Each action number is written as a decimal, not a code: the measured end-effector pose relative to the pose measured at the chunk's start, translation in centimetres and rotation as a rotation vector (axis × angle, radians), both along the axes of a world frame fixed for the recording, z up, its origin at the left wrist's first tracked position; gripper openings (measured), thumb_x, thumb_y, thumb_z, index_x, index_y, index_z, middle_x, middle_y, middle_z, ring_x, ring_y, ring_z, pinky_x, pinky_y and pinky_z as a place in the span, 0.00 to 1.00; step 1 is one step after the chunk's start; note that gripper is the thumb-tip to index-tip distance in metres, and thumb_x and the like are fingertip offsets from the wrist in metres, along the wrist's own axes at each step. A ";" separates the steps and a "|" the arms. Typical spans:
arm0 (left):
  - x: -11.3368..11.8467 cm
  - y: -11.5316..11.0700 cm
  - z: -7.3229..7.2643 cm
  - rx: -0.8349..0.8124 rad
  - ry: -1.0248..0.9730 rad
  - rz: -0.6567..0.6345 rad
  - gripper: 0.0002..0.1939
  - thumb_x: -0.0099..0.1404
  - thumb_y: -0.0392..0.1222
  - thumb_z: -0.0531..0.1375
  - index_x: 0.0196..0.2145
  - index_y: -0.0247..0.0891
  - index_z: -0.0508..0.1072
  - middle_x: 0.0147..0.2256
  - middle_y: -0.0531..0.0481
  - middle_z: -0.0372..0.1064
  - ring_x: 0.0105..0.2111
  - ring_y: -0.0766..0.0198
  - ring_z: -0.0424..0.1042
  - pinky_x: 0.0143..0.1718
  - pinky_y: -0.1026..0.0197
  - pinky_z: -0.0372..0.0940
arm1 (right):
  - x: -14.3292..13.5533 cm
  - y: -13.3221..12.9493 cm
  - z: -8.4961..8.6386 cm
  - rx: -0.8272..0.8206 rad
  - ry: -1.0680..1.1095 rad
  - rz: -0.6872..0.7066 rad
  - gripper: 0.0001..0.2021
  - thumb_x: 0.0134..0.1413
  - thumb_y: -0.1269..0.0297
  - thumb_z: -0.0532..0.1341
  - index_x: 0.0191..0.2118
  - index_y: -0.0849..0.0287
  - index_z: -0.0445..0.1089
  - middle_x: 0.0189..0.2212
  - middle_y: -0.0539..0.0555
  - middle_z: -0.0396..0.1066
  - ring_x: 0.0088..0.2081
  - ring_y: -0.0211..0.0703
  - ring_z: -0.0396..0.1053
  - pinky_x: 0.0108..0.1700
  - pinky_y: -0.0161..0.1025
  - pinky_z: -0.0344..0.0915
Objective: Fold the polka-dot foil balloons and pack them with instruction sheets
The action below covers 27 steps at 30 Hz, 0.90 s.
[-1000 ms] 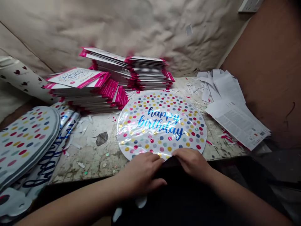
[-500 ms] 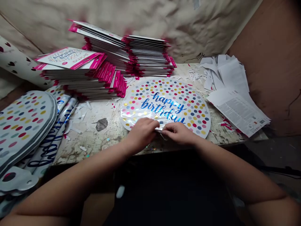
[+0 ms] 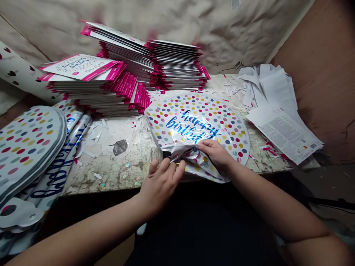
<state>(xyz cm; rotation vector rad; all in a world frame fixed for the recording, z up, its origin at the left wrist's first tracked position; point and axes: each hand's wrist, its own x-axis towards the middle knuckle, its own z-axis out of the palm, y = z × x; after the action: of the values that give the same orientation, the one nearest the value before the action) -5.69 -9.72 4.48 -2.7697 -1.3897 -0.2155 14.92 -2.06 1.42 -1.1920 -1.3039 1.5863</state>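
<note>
A flat foil balloon (image 3: pixel 194 107) with coloured dots and blue "happy birthday" lettering lies on the worktable, its near side creased and bunched up. My right hand (image 3: pixel 217 153) pinches a fold of the foil just below the lettering. At the balloon's near left edge is my left hand (image 3: pixel 163 179), its fingers spread and slightly bent, with the fingertips by the rumpled foil. A small black patch (image 3: pixel 166 154) shows at the foil's edge above those fingers; what it is I cannot tell.
Stacks of pink-and-white printed cards (image 3: pixel 83 88) stand along the back. More dotted foil balloons (image 3: pixel 27 140) are piled at the left. To the right lie white paper strips (image 3: pixel 271 83) and a printed sheet (image 3: pixel 291 133). Paper scraps litter the worktable (image 3: pixel 111 171).
My hands have moved apart, the left toward me and leftward, the right to the right. The balloon's near side is now gathered up, and the left fingers have spread.
</note>
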 end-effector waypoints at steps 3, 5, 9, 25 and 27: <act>0.0 -0.6 0.4 0.109 -0.003 -0.008 0.20 0.63 0.37 0.53 0.54 0.37 0.64 0.45 0.41 0.70 0.49 0.45 0.63 0.50 0.47 0.49 | 0.1 -0.1 0.2 -0.127 0.086 0.154 0.15 0.44 0.53 0.64 0.25 0.61 0.64 0.19 0.45 0.61 0.21 0.32 0.55 0.25 0.33 0.53; -0.1 -0.3 0.5 0.182 -0.060 -0.053 0.21 0.64 0.37 0.53 0.55 0.43 0.63 0.52 0.46 0.66 0.50 0.47 0.62 0.52 0.47 0.42 | 0.2 -0.1 0.6 -0.123 0.087 0.254 0.15 0.42 0.56 0.66 0.26 0.61 0.64 0.21 0.47 0.64 0.22 0.33 0.59 0.27 0.33 0.55; -0.2 0.9 0.5 0.170 -0.120 -0.064 0.27 0.65 0.38 0.53 0.61 0.48 0.54 0.58 0.51 0.58 0.51 0.48 0.60 0.53 0.47 0.38 | 0.3 0.1 1.7 -0.038 -0.012 0.466 0.16 0.49 0.53 0.61 0.24 0.62 0.64 0.21 0.47 0.62 0.24 0.33 0.59 0.29 0.33 0.55; 0.2 3.9 2.4 0.240 0.085 -0.073 0.07 0.63 0.34 0.53 0.31 0.36 0.71 0.31 0.46 0.68 0.38 0.55 0.65 0.42 0.54 0.57 | 0.1 0.7 3.2 0.124 -0.180 0.667 0.13 0.53 0.56 0.56 0.27 0.61 0.61 0.23 0.46 0.56 0.27 0.34 0.54 0.30 0.33 0.53; 0.2 4.0 2.4 0.289 0.089 -0.126 0.09 0.63 0.32 0.52 0.26 0.36 0.68 0.30 0.47 0.68 0.39 0.55 0.64 0.41 0.55 0.57 | -0.4 0.6 3.6 0.132 -0.233 0.619 0.13 0.49 0.55 0.60 0.29 0.60 0.61 0.24 0.46 0.57 0.27 0.34 0.55 0.29 0.33 0.53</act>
<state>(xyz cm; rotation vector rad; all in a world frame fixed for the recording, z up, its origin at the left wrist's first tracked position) -5.52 -5.72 6.93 -2.5931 -1.0701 -0.2699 14.47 -1.51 5.02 -0.9588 -2.0404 1.7714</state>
